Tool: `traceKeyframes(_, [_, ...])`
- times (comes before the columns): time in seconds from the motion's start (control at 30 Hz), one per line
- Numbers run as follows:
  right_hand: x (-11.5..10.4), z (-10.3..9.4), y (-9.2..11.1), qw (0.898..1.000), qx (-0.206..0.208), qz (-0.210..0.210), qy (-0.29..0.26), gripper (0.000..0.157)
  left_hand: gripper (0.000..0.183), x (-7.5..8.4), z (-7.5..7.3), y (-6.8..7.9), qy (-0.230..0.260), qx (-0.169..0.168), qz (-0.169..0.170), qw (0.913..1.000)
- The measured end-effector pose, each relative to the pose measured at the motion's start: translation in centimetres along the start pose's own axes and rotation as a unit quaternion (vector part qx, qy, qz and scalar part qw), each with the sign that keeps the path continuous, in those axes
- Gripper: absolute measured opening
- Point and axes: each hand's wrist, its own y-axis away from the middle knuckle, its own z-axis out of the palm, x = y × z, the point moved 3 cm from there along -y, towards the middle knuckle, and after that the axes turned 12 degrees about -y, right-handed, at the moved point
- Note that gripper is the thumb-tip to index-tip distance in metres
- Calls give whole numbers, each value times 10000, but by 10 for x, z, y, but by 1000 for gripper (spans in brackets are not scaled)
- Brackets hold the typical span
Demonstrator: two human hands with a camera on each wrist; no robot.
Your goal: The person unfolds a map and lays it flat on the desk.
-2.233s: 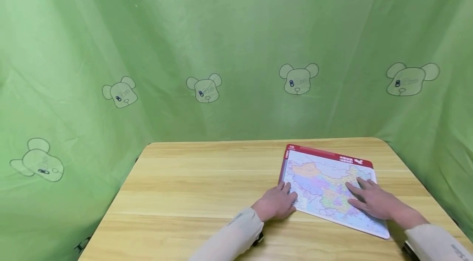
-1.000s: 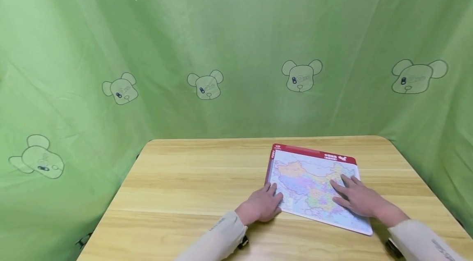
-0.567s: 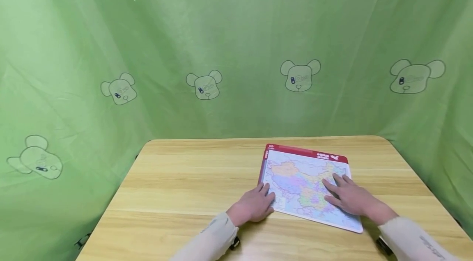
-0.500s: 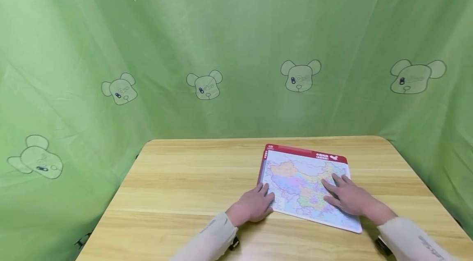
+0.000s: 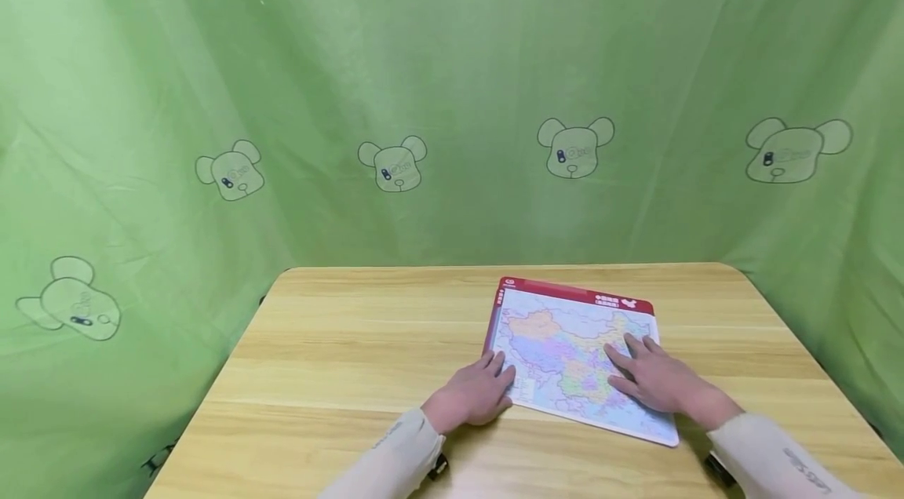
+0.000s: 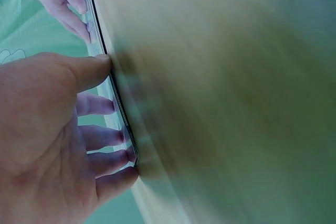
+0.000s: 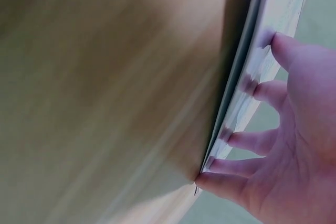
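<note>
A thin, flat map board [image 5: 558, 350] with a red border along its top and left sides lies skewed on the wooden table. Its colored map shows China. My left hand [image 5: 473, 391] rests at the lower left corner, fingertips on the printed face. In the left wrist view, the thumb of that hand [image 6: 42, 119] is right at the board's near edge. Spread out over the right part of the map is my right hand [image 5: 657, 381]. The right wrist view shows the fingertips of this hand [image 7: 310, 124] touching the glossy surface, thumb and fingers apart.
The pale wooden table [image 5: 339, 342] has rounded far corners and extends beyond the board on all sides. Behind and beside it hangs a green curtain [image 5: 466, 52] with printed bear heads. Dark wrist devices [image 5: 438, 468] show below the light sleeves [image 5: 388, 456].
The map board has slid left across the table, with both hands moving along on it. Its skew and the hands' places on it look about the same.
</note>
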Motion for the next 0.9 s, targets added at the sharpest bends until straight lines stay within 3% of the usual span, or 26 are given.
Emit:
traceKeyframes(0.57, [-18,5,-16,9999,-106,-100,-4,58,56,-15,3,20,65,-156,-106,9998])
traceKeyframes(0.9, [-26,7,-24,9996,-158,-246,-6,57,56,-23,11,27,158,-69,-158,9997])
